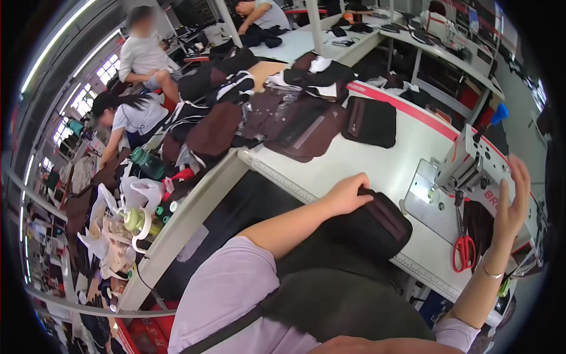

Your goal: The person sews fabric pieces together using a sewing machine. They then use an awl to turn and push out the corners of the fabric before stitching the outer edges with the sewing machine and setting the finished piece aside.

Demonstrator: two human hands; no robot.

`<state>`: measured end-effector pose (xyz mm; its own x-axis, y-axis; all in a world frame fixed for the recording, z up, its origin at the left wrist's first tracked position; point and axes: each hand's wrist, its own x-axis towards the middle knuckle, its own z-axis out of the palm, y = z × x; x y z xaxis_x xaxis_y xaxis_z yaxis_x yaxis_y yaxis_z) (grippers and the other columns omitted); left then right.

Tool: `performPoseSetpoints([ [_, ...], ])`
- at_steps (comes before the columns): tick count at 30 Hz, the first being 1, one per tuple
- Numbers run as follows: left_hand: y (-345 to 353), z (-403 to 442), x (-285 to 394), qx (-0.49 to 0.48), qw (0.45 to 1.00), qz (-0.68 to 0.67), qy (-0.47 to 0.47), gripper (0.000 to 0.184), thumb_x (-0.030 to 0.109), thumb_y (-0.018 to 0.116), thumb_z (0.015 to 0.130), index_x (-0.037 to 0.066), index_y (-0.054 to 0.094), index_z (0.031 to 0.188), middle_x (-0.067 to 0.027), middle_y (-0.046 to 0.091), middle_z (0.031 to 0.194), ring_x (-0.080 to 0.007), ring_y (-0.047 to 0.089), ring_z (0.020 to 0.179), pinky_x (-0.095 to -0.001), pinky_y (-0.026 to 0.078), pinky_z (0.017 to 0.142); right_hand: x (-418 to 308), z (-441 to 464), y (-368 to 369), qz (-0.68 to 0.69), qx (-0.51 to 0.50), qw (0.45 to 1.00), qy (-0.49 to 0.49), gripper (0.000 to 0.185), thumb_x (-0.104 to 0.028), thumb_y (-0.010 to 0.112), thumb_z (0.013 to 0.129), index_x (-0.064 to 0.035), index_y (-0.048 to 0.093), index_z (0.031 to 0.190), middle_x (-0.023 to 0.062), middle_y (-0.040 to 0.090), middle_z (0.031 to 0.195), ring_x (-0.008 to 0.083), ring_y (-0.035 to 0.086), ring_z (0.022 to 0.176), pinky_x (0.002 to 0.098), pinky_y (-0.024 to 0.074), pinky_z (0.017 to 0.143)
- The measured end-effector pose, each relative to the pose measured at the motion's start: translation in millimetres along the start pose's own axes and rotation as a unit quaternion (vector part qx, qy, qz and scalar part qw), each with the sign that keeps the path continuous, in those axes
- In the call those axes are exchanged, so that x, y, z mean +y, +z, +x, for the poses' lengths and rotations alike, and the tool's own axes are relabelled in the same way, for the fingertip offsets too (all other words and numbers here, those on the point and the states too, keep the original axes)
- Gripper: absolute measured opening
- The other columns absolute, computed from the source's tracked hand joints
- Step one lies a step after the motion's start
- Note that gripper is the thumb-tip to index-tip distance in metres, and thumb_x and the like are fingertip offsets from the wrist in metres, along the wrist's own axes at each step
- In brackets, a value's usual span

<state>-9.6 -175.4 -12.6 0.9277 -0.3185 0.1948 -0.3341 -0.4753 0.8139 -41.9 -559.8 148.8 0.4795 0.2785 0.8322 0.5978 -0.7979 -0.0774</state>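
Observation:
My left hand [349, 194] is closed on the upper edge of a black fabric panel [377, 227], which has a dark brown strip across it. The panel hangs over the front edge of the white table, partly in front of my apron. My right hand [512, 203] is raised beside the head of the sewing machine [471, 159], fingers stretched out with nothing in them. Below the machine head lie red-handled scissors [464, 251] on the table. A similar black panel [370, 122] with a brown strip lies flat farther back.
Stacked dark brown fabric pieces [309, 130] cover the table's back left. A ruler tape [289, 187] runs along its front edge. To the left are plastic bags [109, 236], a green bottle [147, 162] and a green jug [138, 220]. Several people sit at tables beyond.

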Motion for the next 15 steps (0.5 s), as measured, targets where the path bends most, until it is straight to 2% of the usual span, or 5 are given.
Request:
performPoseSetpoints([
  [2, 7.4, -17.3, 1.6, -0.005, 0.996, -0.087, 0.029, 0.030, 0.014, 0.080, 0.084, 0.004, 0.060, 0.104, -0.0091, 0.067, 0.096, -0.0226, 0.065, 0.090, -0.0358, 0.052, 0.085, 14.6, 34.2, 13.1, 0.085, 0.049, 0.985, 0.142, 0.044, -0.019, 0.059, 0.102, -0.0048, 0.054, 0.143, 0.0193, 0.054, 0.145, 0.0252, 0.055, 0.129, 0.0392, 0.0408, 0.111],
  [3, 12.9, -25.8, 2.2, -0.013, 0.989, -0.141, 0.047, 0.032, 0.013, 0.081, 0.084, 0.003, 0.061, 0.108, -0.0074, 0.068, 0.099, -0.0196, 0.065, 0.093, -0.0345, 0.052, 0.088, 29.9, 42.5, 21.9, 0.085, 0.051, 0.986, 0.136, 0.044, -0.019, 0.059, 0.102, -0.0048, 0.054, 0.143, 0.0193, 0.054, 0.145, 0.0252, 0.055, 0.129, 0.0392, 0.0408, 0.111],
  [5, 1.5, -45.1, 29.1, -0.149, 0.960, -0.230, -0.062, 0.035, 0.011, 0.081, 0.084, 0.002, 0.063, 0.113, -0.0051, 0.069, 0.104, -0.0146, 0.064, 0.099, -0.0313, 0.052, 0.091, 55.1, 55.1, 43.6, 0.225, 0.014, 0.949, 0.219, 0.052, -0.024, 0.058, 0.104, -0.0068, 0.044, 0.151, 0.0155, 0.059, 0.142, 0.0212, 0.057, 0.127, 0.0362, 0.0411, 0.111],
  [11, -19.1, -86.6, 59.4, -0.174, 0.953, -0.240, -0.070, 0.024, 0.011, 0.079, 0.087, 0.002, 0.063, 0.103, 0.0001, 0.065, 0.094, -0.0074, 0.059, 0.088, -0.0261, 0.050, 0.080, 67.4, 98.6, 60.3, 0.216, -0.094, 0.921, 0.310, 0.045, -0.028, 0.063, 0.102, -0.0061, 0.058, 0.141, 0.0046, 0.073, 0.115, 0.0106, 0.062, 0.107, 0.0259, 0.0446, 0.098],
  [15, -30.2, -97.0, 62.6, -0.115, 0.947, -0.296, -0.043, 0.015, 0.012, 0.072, 0.095, 0.003, 0.062, 0.102, 0.0025, 0.063, 0.093, -0.0047, 0.056, 0.086, -0.0234, 0.048, 0.077, 40.2, 102.7, 55.6, 0.123, -0.063, 0.933, 0.331, 0.035, -0.025, 0.062, 0.103, -0.0038, 0.065, 0.130, -0.0009, 0.070, 0.101, 0.0056, 0.058, 0.091, 0.0220, 0.0431, 0.084],
])
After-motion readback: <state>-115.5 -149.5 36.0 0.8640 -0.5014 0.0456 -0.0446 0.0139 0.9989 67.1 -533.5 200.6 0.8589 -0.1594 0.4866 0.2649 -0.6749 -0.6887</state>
